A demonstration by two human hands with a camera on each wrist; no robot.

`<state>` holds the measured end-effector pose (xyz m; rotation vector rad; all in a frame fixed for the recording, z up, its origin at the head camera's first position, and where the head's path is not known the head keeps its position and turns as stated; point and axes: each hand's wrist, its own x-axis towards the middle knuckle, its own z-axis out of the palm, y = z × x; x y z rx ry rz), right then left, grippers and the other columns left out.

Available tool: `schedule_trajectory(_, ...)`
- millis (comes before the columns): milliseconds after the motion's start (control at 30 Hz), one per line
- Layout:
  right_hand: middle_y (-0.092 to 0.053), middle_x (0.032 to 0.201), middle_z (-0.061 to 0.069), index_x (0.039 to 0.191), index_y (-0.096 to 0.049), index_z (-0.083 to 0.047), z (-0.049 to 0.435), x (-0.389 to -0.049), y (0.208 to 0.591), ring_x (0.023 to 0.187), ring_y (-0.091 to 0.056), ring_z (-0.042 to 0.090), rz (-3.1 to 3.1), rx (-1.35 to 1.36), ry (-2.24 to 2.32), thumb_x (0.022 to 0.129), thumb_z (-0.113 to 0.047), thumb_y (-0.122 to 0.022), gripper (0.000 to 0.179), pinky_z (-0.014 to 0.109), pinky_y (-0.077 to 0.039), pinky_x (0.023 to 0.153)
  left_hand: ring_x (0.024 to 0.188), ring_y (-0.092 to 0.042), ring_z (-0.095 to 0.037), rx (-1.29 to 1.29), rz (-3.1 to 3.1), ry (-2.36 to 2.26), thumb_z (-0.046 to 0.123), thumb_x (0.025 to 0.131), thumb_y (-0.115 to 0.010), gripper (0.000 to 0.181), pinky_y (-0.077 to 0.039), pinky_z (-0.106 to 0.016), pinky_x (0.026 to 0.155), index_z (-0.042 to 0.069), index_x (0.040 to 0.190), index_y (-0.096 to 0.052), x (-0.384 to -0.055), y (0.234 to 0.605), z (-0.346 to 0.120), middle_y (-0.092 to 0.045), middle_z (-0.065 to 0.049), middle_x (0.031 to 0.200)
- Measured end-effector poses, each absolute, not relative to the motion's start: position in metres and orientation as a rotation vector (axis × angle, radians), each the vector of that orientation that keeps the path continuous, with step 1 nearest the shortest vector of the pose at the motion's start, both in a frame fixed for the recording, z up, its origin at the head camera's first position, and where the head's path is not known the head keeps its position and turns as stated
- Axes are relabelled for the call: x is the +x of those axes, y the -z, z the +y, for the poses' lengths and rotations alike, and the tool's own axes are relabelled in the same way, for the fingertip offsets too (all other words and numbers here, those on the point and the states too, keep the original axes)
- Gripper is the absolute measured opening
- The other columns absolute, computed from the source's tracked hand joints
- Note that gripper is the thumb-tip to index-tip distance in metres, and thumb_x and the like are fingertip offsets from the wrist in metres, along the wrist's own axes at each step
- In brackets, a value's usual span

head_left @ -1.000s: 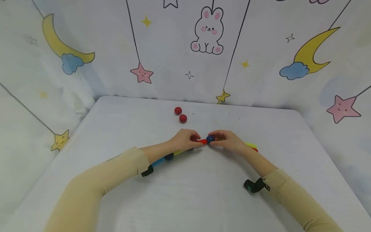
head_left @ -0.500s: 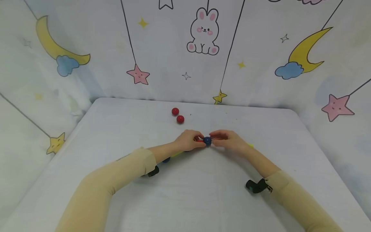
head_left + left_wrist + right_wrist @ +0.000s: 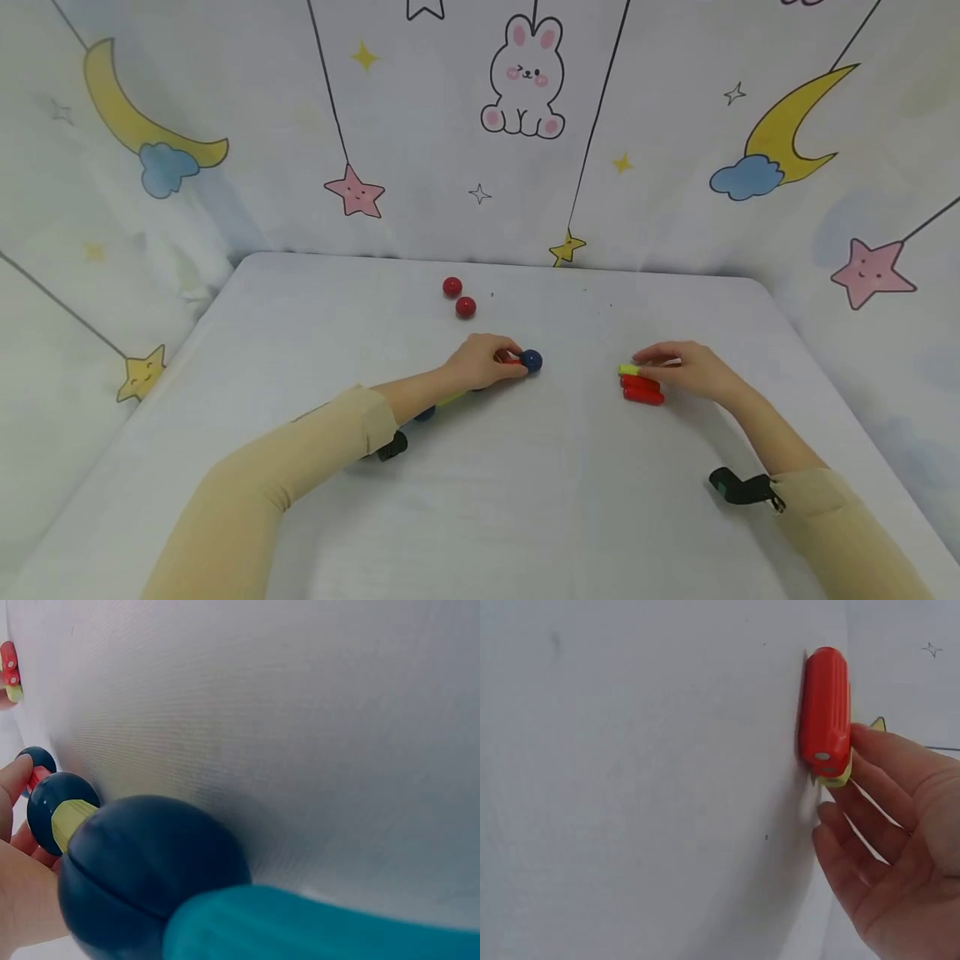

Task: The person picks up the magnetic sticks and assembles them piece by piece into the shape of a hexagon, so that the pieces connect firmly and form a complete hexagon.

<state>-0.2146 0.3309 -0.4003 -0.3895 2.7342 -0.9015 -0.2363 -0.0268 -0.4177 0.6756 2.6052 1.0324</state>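
In the foreground, two beige sleeves (image 3: 247, 483) are reached across a white table (image 3: 510, 500), with a black device (image 3: 742, 489) worn at the right cuff. Along the left forearm a chain is laid slantwise, partly covered by it. At the chain's far end, the red rod (image 3: 512, 362), tipped by a navy ball (image 3: 532, 361), is held between the curled fingers and thumb of the left hand (image 3: 480, 362). Well to the right, the loose yellow rod (image 3: 628, 369) is bracketed by the slightly parted thumb and fingers of the right hand (image 3: 693, 369); whether it is pinched cannot be told. Two red rods (image 3: 642, 390) are set just beside it, on its near side. Farther back, two red balls (image 3: 466, 307) are seen near each other. Beyond, the space is closed off by a pale backdrop (image 3: 420, 100) printed with moons, stars and a rabbit (image 3: 522, 79).

From the left wrist, the chain's order is shown clearly: teal rod (image 3: 315, 930), large-looking ball (image 3: 150, 862), yellow link (image 3: 71, 820), another ball (image 3: 45, 799), then red. From the right wrist, a silvery spot (image 3: 822, 757) is revealed on a red rod's end.
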Motion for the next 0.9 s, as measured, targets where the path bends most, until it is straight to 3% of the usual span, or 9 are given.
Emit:
schedule_trajectory(267, -0.066, 0.11, 0.009, 0.116, -0.069, -0.008, 0.323, -0.227, 0.409, 0.104, -0.059, 0.032, 2.761, -0.415, 0.866, 0.095, -0.031, -0.064, 0.031, 0.045, -0.051, 0.083, 0.083, -0.057, -0.013, 0.694, 2.614, -1.064, 0.027, 0.089, -0.072, 0.034, -0.045, -0.024, 0.073, 0.009, 0.117, -0.069, -0.237, 0.419, -0.032, -0.068, 0.0, 0.091)
schedule_trajectory(633, -0.068, 0.108, 0.003, 0.112, -0.07, -0.013, 0.253, -0.251, 0.415, 0.102, -0.062, 0.022, 2.649, -0.662, 1.009, 0.093, -0.025, -0.068, 0.022, 0.042, -0.05, 0.089, 0.081, -0.057, -0.013, 0.677, 2.619, -1.059, 0.026, 0.089, -0.072, 0.033, -0.045, -0.023, 0.072, 0.009, 0.117, -0.069, -0.234, 0.418, -0.035, -0.068, -0.001, 0.091)
schedule_trajectory(900, -0.069, 0.103, -0.002, 0.11, -0.071, -0.013, 0.227, -0.257, 0.416, 0.098, -0.061, 0.017, 2.598, -0.805, 1.016, 0.093, -0.023, -0.069, 0.02, 0.04, -0.05, 0.09, 0.08, -0.057, -0.013, 0.651, 2.606, -1.08, 0.026, 0.089, -0.072, 0.032, -0.046, -0.023, 0.071, 0.008, 0.116, -0.069, -0.233, 0.419, -0.038, -0.067, -0.001, 0.09)
